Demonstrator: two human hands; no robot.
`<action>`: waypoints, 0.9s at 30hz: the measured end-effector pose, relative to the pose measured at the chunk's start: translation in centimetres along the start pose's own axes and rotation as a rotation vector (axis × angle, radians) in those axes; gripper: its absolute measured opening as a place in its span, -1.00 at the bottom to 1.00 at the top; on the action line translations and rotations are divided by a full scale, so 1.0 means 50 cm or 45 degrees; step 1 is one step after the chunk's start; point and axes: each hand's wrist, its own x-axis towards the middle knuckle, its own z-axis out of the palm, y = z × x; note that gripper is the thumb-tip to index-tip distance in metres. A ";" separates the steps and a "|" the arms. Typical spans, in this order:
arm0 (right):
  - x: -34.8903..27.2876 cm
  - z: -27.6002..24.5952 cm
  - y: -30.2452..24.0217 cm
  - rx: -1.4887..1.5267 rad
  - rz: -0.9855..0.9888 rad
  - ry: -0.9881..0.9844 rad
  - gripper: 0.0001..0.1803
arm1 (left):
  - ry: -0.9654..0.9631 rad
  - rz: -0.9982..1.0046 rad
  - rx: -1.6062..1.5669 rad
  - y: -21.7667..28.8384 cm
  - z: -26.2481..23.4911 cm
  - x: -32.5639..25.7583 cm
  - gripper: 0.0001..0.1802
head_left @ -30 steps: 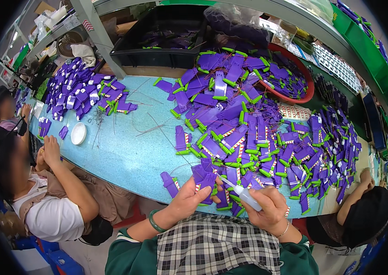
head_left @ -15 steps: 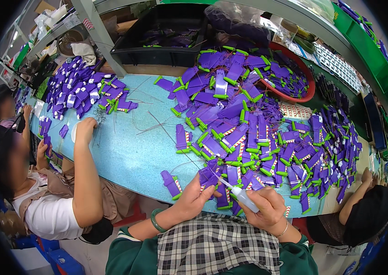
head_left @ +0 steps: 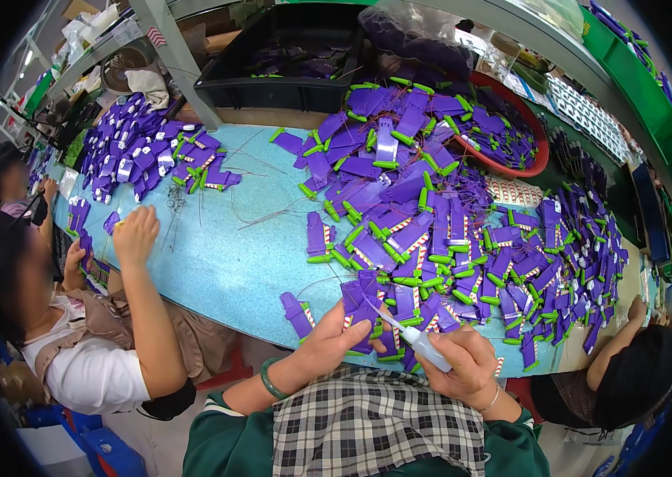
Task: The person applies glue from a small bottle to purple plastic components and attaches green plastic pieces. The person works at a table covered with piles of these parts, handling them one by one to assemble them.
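My left hand (head_left: 329, 343) pinches a purple plastic piece (head_left: 356, 294) between thumb and fingers, above the table's near edge. Wrapped round a translucent squeeze bottle (head_left: 426, 350) with a thin pointed nozzle is my right hand (head_left: 464, 364). The nozzle slants up and left, its tip at the held piece; whether it touches cannot be made out. Just left of my left hand, a purple piece with a green end (head_left: 298, 315) lies apart. Beyond both hands spreads a large heap of purple pieces (head_left: 399, 171) with green ends, some with red-and-white striped strips.
A red basin (head_left: 541, 151) and a black bin (head_left: 272, 97) hold more purple pieces at the back. Leftward, a co-worker's hand (head_left: 137, 234) is over the blue table (head_left: 232, 246), near another purple pile (head_left: 125, 155). Another person (head_left: 630, 374) sits at the right.
The purple piece in my left hand has tilted a little, with the nozzle still at it. The co-worker's hand on the left has shifted slightly left and nearer.
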 end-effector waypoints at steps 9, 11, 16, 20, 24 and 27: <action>-0.003 0.008 0.000 0.012 0.027 -0.019 -0.54 | -0.002 -0.062 -0.040 -0.004 -0.006 -0.004 -0.57; -0.004 0.005 -0.002 0.019 0.042 -0.048 -0.53 | -0.007 -0.051 0.016 -0.003 -0.007 -0.005 -0.57; -0.005 0.004 0.000 0.023 0.020 -0.055 -0.52 | -0.015 -0.053 0.079 -0.004 -0.009 -0.006 -0.58; -0.004 0.003 0.000 0.008 -0.017 -0.022 -0.52 | 0.071 0.018 0.170 0.001 0.005 -0.003 -0.60; -0.007 0.002 -0.002 0.010 -0.045 -0.013 -0.50 | 0.172 0.014 0.281 -0.002 0.011 -0.002 -0.62; -0.006 0.005 -0.002 0.043 -0.056 -0.020 -0.50 | 0.196 0.039 0.333 -0.009 0.013 0.001 -0.62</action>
